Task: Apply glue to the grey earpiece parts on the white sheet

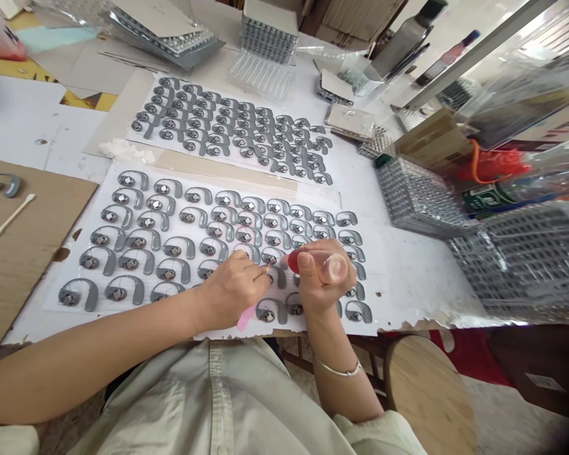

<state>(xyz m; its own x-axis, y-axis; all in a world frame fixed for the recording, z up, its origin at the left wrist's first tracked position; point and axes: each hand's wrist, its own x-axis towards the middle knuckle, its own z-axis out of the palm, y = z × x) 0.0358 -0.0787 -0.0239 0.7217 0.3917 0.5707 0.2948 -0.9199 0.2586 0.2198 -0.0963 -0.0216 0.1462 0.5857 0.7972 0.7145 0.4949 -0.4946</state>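
My left hand (231, 287) is closed in a pinch on a thin pink stick (245, 316) whose tip touches a grey hook-shaped part (279, 275) on the near white sheet (123, 302). My right hand (323, 277) is wrapped round a small clear bottle with a red tip (294, 261), held sideways and pointing at the same spot. Several rows of grey hook-shaped parts with shiny round centres (171, 218) cover the sheet around both hands.
A second sheet of the same parts (237, 129) lies farther back. Stacked clear blister trays (420, 196) stand at right and back. A brown cardboard (19, 253) at left bears a cotton swab (13, 215) and one loose part (2, 184). A wooden stool (429, 395) stands below.
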